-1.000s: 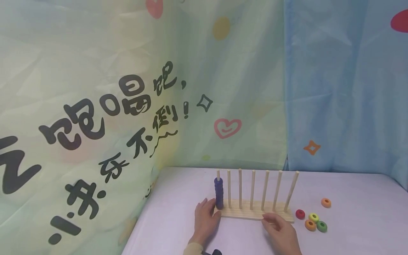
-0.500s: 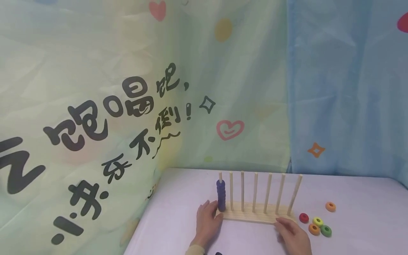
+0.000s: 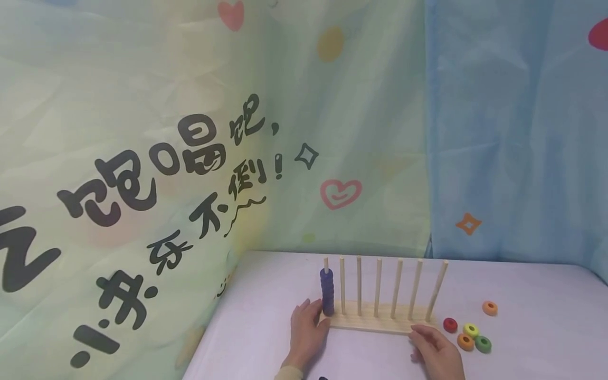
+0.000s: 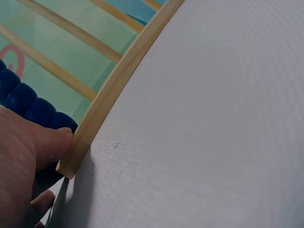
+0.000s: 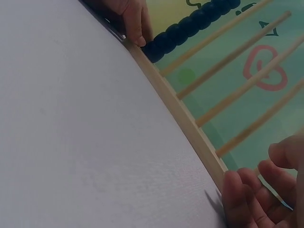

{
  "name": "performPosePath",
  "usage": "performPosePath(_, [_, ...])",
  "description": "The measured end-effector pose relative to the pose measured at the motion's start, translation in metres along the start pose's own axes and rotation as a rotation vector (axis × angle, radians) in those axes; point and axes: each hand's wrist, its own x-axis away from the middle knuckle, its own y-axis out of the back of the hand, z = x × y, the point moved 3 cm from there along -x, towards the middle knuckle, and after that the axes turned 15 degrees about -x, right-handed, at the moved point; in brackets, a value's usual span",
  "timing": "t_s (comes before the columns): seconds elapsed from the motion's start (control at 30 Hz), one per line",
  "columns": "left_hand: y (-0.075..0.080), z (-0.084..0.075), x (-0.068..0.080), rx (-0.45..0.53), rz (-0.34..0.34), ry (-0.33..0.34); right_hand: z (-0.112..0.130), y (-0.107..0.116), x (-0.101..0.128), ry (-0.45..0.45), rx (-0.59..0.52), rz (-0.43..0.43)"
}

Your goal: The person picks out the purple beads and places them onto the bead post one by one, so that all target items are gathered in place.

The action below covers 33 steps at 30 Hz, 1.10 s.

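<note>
A wooden peg stand (image 3: 353, 323) with a row of upright pegs stands on the table in the head view. Its leftmost peg carries a stack of dark blue beads (image 3: 328, 293); the other pegs are bare. My left hand (image 3: 306, 332) grips the left end of the base, its thumb (image 4: 57, 142) against the wood beside the lowest bead in the left wrist view. At the front right of the base is my right hand (image 3: 438, 349). Its fingers (image 5: 235, 194) are loosely curled at the base's edge in the right wrist view, with nothing held.
Right of the stand lie loose ring beads: a red bead (image 3: 450, 325), a yellow bead (image 3: 471, 330), an orange bead (image 3: 465, 342) and a green bead (image 3: 483, 344). Another orange bead (image 3: 490, 308) sits farther back. A printed curtain (image 3: 351, 132) hangs behind the white table (image 3: 247, 316).
My right hand has slid rightward along the front edge of the base, then stayed there over the last half second. The left hand keeps its place at the left end.
</note>
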Motion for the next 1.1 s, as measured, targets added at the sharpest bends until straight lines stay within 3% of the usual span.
performPosePath(0.4, [-0.007, -0.002, 0.000, 0.003, 0.026, 0.001, -0.003, 0.005, 0.001, 0.003, -0.005, -0.015])
performPosePath(0.67, [-0.004, -0.001, -0.005, -0.011, -0.025, -0.025, 0.000, 0.001, -0.003, 0.055, 0.001, -0.037])
performPosePath(1.1, [0.006, 0.006, -0.006, 0.011, 0.044, 0.017, 0.006, -0.004, -0.012, 0.074, 0.028, -0.028])
